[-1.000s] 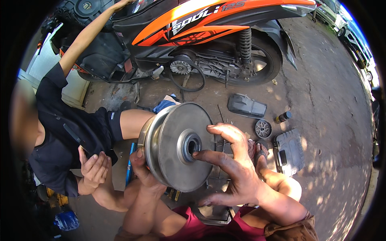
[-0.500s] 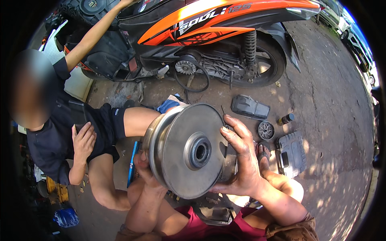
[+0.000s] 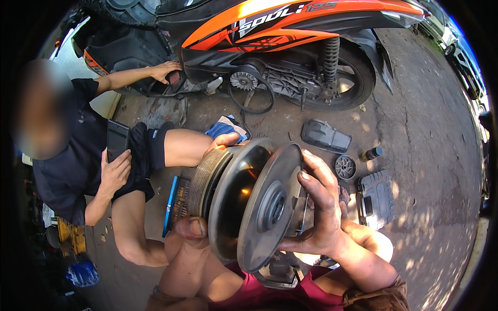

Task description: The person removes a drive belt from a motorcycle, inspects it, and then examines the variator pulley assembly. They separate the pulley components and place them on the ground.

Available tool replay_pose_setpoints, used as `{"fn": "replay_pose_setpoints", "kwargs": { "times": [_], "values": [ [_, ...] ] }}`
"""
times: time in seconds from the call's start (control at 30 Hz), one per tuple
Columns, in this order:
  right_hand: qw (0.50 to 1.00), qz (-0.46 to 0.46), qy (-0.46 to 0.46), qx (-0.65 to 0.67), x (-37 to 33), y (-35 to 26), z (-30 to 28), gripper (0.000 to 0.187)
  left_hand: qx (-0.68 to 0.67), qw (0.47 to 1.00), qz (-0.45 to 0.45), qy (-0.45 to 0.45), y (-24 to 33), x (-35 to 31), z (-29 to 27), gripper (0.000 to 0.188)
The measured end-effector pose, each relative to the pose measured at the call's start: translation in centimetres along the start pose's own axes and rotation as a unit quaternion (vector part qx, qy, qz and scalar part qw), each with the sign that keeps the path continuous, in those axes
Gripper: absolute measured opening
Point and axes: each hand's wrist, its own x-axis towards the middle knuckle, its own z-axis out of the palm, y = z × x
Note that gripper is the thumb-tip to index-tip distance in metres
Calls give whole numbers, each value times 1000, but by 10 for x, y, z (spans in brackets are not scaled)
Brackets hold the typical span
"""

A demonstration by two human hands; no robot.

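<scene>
Here's the left grip [image 3: 191,228] wrapped round the ribbed left end [image 3: 206,184] of the 2-disc metal pulley [image 3: 231,207], right grip [image 3: 322,220] clasping the right disc's rim [image 3: 296,150], all held on the near side of the orange-and-black scooter [image 3: 254,31]!

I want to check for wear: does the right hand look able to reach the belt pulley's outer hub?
Probably yes: the right hand is at the rim of the belt pulley, and the outer hub faces that side, uncovered. The left hand supports the ribbed end.
</scene>
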Motion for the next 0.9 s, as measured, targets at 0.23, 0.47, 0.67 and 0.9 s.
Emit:
{"fn": "replay_pose_setpoints", "kwargs": {
  "times": [0.23,0.47,0.67,0.9],
  "values": [
    [998,6,16,59,1,-2,6,124,16,998,-6,54,3,1,10,122],
    [994,24,11,104,0,0,5,136,31,998,-6,48,-2,2,11,120],
    [988,60,12,140,-5,-3,8,144,97,994,-13,39,-2,4,19,121],
    [942,203,13,266,3,-7,4,158,231,972,-8,42,-18,5,21,116]
  ]
}}
